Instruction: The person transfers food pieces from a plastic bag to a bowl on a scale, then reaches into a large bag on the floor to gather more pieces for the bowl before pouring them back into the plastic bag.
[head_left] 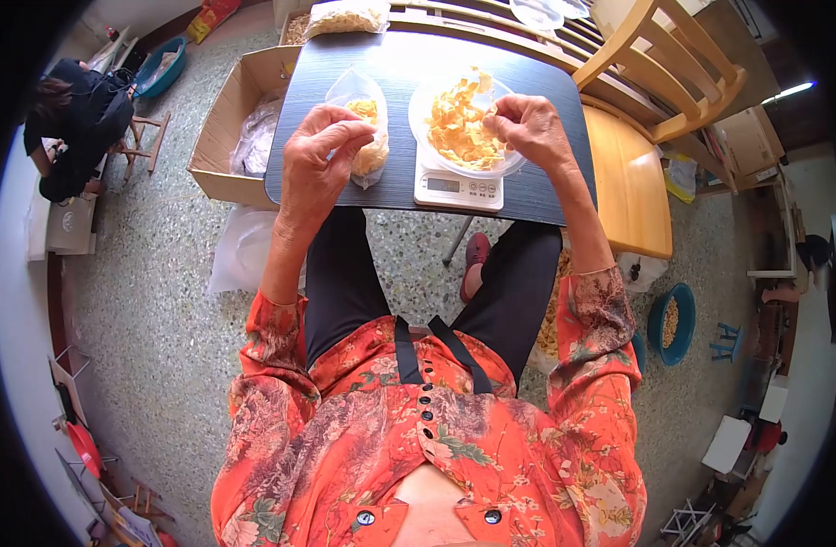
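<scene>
On the worktop (398, 56), our flakes (462, 132) fill the right bowl (419, 105).
Left hand (318, 150) pinches at the bag (371, 160); right hand (530, 129) pinches, maybe on flakes. Light, crumbly, we think: hold edges gently.

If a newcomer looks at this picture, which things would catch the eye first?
Probably the red floral shirt, filling the lower middle. Above it, on the dark table, a white digital scale carries a bowl of golden flakes, with the right hand at the bowl's right. Left of it, the left hand partly covers a clear plastic bag.
</scene>
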`<state>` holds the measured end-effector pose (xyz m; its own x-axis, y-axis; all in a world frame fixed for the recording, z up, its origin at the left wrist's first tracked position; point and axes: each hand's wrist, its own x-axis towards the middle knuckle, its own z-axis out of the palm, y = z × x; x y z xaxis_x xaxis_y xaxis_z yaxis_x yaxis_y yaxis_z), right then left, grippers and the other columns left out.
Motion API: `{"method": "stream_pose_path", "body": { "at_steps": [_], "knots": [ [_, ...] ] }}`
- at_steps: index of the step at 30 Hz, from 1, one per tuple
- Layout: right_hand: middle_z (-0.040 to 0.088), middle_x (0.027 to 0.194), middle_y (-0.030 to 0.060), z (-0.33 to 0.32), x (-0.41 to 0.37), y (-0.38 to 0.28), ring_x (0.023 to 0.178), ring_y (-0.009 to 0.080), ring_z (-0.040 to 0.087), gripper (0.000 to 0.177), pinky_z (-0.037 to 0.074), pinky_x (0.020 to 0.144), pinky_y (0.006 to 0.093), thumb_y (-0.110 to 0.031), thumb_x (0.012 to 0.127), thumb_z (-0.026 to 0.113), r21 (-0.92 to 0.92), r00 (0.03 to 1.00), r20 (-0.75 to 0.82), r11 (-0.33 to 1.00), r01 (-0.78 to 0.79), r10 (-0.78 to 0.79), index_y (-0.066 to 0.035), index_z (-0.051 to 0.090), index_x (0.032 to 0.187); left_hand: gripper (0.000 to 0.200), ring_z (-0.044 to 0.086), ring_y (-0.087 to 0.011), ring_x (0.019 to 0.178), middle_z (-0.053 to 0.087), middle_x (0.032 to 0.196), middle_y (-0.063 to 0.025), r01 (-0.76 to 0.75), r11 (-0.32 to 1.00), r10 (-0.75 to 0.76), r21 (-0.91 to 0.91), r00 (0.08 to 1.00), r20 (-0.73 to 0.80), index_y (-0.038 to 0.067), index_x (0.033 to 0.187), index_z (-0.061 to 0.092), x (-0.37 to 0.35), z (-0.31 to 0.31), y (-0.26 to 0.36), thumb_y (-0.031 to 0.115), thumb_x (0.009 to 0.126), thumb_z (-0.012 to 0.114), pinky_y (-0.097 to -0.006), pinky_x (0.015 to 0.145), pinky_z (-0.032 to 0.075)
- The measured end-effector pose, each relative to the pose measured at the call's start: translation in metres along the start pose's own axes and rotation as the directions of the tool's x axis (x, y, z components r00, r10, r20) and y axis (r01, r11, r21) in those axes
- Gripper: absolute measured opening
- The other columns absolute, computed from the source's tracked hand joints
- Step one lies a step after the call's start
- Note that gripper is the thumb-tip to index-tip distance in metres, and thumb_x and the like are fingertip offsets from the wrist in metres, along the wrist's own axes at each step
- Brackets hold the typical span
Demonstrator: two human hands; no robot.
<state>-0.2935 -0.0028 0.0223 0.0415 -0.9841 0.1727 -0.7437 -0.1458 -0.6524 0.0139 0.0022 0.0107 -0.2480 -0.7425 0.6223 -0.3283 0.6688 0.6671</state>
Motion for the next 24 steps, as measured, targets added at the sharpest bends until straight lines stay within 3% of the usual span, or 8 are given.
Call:
{"method": "stream_pose_path", "body": {
  "at_steps": [3,5,10,15,16,17,20,24],
  "knots": [
    [0.067,0.069,0.0034,-0.003,0.0,0.004,0.064,0.0084,0.063,0.016,0.053,0.054,0.0249,-0.013,0.09,0.072,0.371,0.99,0.038,0.917,-0.143,0.139,0.001,0.071,0.082,0.015,0.067,-0.0194,0.09,0.067,0.096,-0.0081,0.003,1.0,-0.003,-0.003,1.0,-0.013,0.004,0.096,0.077,0.0,0.004,0.002,-0.002,0.082,0.075,-0.0303,0.079,0.055],
    [0.066,0.072,0.0034,-0.003,0.003,0.014,0.061,0.007,0.06,0.015,0.054,0.053,0.0209,-0.012,0.093,0.07,0.857,0.943,0.139,0.44,-0.268,0.303,0.003,0.068,0.09,0.015,0.067,-0.0193,0.09,0.067,0.096,-0.0083,0.002,1.0,-0.002,-0.003,1.0,-0.025,0.004,0.096,0.077,0.002,0.005,0.004,-0.002,0.082,0.075,-0.0302,0.079,0.055],
    [0.065,0.094,0.0139,-0.002,0.01,0.015,0.075,0.012,0.064,0.02,0.057,0.059,0.0191,-0.011,0.099,0.062,0.901,0.868,0.416,-0.249,-0.354,0.272,0.004,0.058,0.112,0.014,0.064,-0.0185,0.088,0.062,0.095,-0.0071,0.004,0.999,-0.006,-0.039,0.998,-0.065,0.005,0.094,0.077,0.005,0.008,0.004,-0.001,0.081,0.076,-0.0289,0.077,0.054],
    [0.067,0.092,0.0105,0.024,0.013,-0.059,0.071,0.0106,0.062,0.02,0.054,0.059,0.0187,-0.013,0.099,0.064,0.967,0.932,0.251,-0.027,-0.253,0.26,0.003,0.062,0.11,0.016,0.061,-0.0176,0.084,0.059,0.091,-0.0064,-0.012,0.999,0.011,-0.049,1.0,-0.025,0.005,0.094,0.078,0.003,0.008,0.003,0.0,0.079,0.078,-0.0299,0.074,0.052],
    [0.068,0.087,0.0093,0.032,0.016,-0.071,0.069,0.0107,0.061,0.017,0.052,0.058,0.0198,-0.012,0.097,0.066,0.944,0.977,0.139,0.277,-0.181,0.162,0.003,0.066,0.104,0.016,0.061,-0.0177,0.084,0.059,0.09,-0.0062,-0.034,0.999,0.033,-0.033,0.999,-0.017,0.005,0.094,0.078,0.002,0.007,0.003,0.0,0.079,0.078,-0.0298,0.074,0.052],
    [0.069,0.082,0.008,0.04,0.02,-0.083,0.067,0.0107,0.061,0.015,0.05,0.058,0.0208,-0.012,0.096,0.068,0.834,0.998,0.056,0.548,-0.064,0.032,0.003,0.069,0.097,0.016,0.061,-0.0178,0.083,0.059,0.088,-0.0061,-0.056,0.998,0.056,-0.018,0.998,-0.009,0.005,0.094,0.078,0.003,0.007,0.004,0.001,0.079,0.078,-0.0297,0.073,0.052],
    [0.072,0.075,0.0074,0.068,0.029,-0.108,0.066,0.011,0.062,0.011,0.05,0.061,0.025,-0.012,0.086,0.072,0.301,0.982,-0.106,0.936,0.182,-0.157,-0.002,0.075,0.089,0.015,0.061,-0.0179,0.081,0.059,0.086,-0.0057,-0.047,0.999,0.047,-0.012,0.998,-0.032,0.005,0.093,0.077,0.0,0.004,0.007,0.001,0.079,0.078,-0.0297,0.071,0.051],
    [0.074,0.08,0.0086,0.083,0.044,-0.116,0.079,0.0284,0.072,0.015,0.055,0.072,0.0391,-0.027,0.079,0.072,-0.36,0.96,0.182,0.894,0.268,-0.215,-0.017,0.078,0.087,0.014,0.059,-0.0181,0.079,0.059,0.086,-0.0057,-0.068,0.998,0.068,-0.008,0.996,-0.054,0.004,0.093,0.077,-0.005,0.006,-0.003,0.0,0.08,0.077,-0.0302,0.069,0.05]
  ]
}}
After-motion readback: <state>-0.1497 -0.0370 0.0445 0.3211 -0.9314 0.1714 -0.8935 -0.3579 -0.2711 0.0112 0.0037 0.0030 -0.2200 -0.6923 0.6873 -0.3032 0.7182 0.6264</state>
